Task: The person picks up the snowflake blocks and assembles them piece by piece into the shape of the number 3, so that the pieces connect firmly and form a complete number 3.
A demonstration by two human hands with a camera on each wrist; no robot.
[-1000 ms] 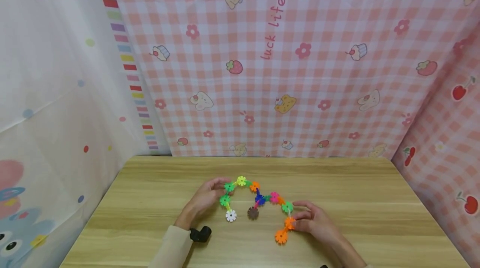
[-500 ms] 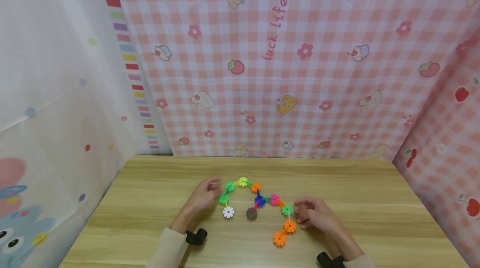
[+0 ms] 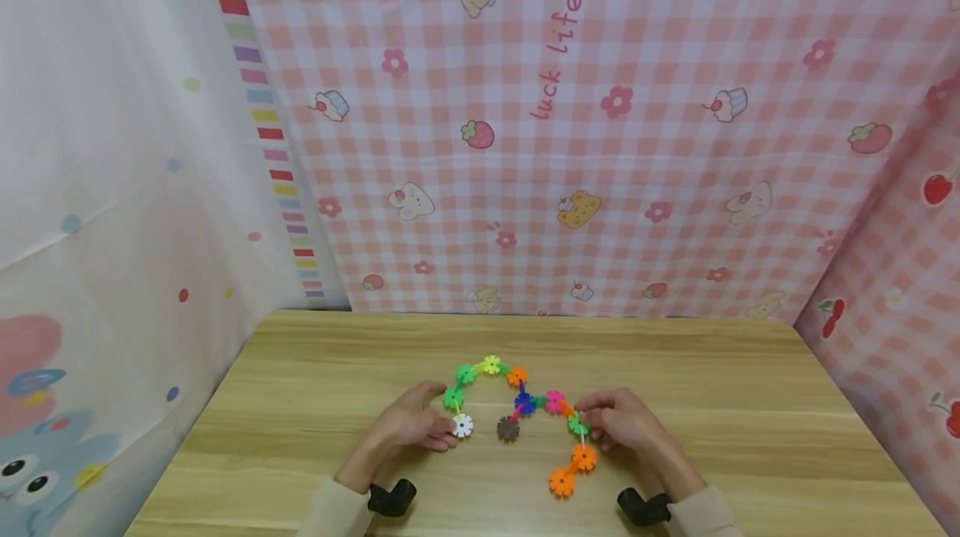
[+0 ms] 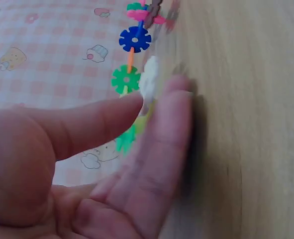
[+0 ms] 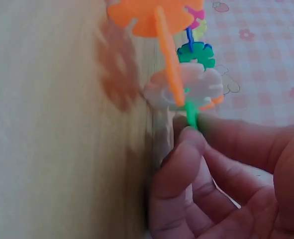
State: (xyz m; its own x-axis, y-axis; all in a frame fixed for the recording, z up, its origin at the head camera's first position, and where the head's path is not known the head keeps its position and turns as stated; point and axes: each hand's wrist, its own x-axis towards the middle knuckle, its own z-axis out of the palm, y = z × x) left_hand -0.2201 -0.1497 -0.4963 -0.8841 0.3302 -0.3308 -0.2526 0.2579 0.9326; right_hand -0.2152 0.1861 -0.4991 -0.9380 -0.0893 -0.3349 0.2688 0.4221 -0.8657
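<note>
A chain of slotted plastic snowflake discs in many colours lies bent across the table [image 3: 315, 404] in the head view. Its left end is a white disc [image 3: 462, 425]; beside it is my left hand [image 3: 412, 422], fingers nearly straight, thumb tip right at the disc. In the left wrist view that white disc [image 4: 149, 79] shows just past the thumb, slightly blurred. My right hand [image 3: 622, 422] pinches a green disc [image 5: 190, 113] edge-on between thumb and finger. Two orange discs [image 3: 562, 483] hang off the chain below it. A brown disc [image 3: 508, 429] branches from the blue disc [image 3: 525, 403].
A pink checked cloth [image 3: 495, 145] hangs behind the table's back edge. Patterned cloths [image 3: 127, 212] stand at left and right. Black wrist cameras [image 3: 392, 498] sit on both wrists.
My left hand has left the green discs and come nearer, beside the white disc. My right hand has let go of the orange disc and moved up to pinch the green one.
</note>
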